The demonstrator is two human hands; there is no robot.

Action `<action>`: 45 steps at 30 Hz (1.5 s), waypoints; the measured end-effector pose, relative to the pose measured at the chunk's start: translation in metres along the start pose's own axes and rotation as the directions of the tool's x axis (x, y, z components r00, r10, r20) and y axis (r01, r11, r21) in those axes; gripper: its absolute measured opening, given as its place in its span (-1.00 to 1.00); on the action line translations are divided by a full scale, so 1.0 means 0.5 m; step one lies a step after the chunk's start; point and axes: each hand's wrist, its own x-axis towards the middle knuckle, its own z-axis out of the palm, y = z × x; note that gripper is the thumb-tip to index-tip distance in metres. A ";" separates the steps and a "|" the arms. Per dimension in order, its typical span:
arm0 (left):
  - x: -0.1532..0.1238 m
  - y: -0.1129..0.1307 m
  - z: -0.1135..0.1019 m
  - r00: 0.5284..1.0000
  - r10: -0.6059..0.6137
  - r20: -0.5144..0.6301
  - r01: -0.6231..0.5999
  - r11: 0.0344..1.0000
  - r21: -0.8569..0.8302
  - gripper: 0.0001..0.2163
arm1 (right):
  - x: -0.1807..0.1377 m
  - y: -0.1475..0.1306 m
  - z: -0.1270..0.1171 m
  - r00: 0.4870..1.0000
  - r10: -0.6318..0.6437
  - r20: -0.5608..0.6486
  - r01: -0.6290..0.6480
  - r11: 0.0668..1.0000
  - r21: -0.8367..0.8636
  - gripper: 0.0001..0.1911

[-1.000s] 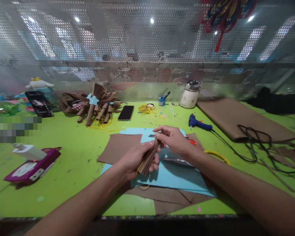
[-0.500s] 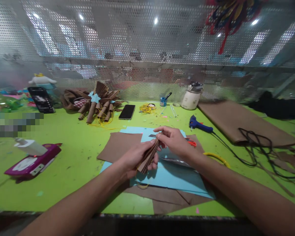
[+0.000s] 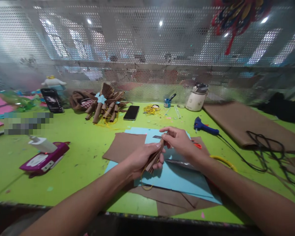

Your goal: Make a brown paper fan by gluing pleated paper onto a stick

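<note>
A pleated brown paper bundle (image 3: 154, 161) is gripped by my left hand (image 3: 147, 154), with its folds fanned toward me. The thumb and fingers of my right hand (image 3: 176, 139) are closed on the bundle's upper end. A loop of yellow string (image 3: 147, 188) hangs from below my left hand. Under both hands lie light-blue paper sheets (image 3: 179, 182), and a brown paper piece (image 3: 126, 146) is left of them. Orange scissor handles (image 3: 197, 144) show partly behind my right hand. A yellow ring (image 3: 223, 160) sits beside my right forearm, partly covered by it.
Finished-looking brown paper bundles (image 3: 104, 105) with a blue star lie at the back left. Around the green table (image 3: 83, 157) are a phone (image 3: 131, 112), a purple power strip (image 3: 45, 160), a blue glue gun (image 3: 206, 127) with black cord, a white bottle (image 3: 196, 97) and large brown paper (image 3: 250, 124).
The view has turned slightly left, so everything sits further right in the picture. Both hands keep hold of the pleated paper, with little visible change in their grip.
</note>
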 end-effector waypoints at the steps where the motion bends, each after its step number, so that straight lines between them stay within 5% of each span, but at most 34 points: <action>1: -0.001 0.000 0.000 1.000 0.002 0.002 -0.002 1.000 -0.002 -0.76 | 0.000 -0.001 0.000 1.000 0.003 -0.007 -0.003 1.000 0.005 -0.69; 11: 0.000 0.002 -0.002 1.000 0.023 0.003 -0.023 0.999 -0.031 -0.78 | -0.001 -0.021 -0.009 0.999 0.012 -0.044 -0.011 0.999 0.043 -0.72; 15: -0.006 0.007 -0.001 0.999 0.016 0.040 -0.013 0.998 -0.068 -0.79 | 0.002 -0.027 -0.070 0.996 -0.033 -0.086 0.016 0.980 -0.199 -0.67; 18: -0.012 0.010 0.001 0.995 0.045 0.094 -0.034 0.993 -0.115 -0.79 | 0.018 -0.014 -0.148 0.976 -0.092 -0.196 -0.027 0.846 -0.533 -0.65; 23: -0.015 0.011 0.003 0.994 0.048 0.094 -0.037 0.993 -0.110 -0.78 | 0.056 0.052 -0.291 0.935 -0.134 -0.330 -0.178 0.627 -0.759 -0.72; 27: -0.012 0.010 -0.001 0.995 0.045 0.084 -0.037 0.996 -0.086 -0.79 | 0.063 0.115 -0.354 0.943 -0.084 -0.323 -0.261 0.420 -0.869 -0.69; 36: -0.003 0.005 -0.005 1.000 0.015 -0.009 -0.015 0.997 -0.070 -0.77 | 0.080 0.161 -0.364 0.973 0.023 -0.229 -0.228 0.227 -0.947 -0.61; 45: 0.003 0.002 -0.005 0.997 0.042 -0.065 -0.049 0.993 -0.109 -0.79 | 0.075 0.167 -0.379 0.947 0.021 -0.321 -0.310 0.322 -0.894 -0.66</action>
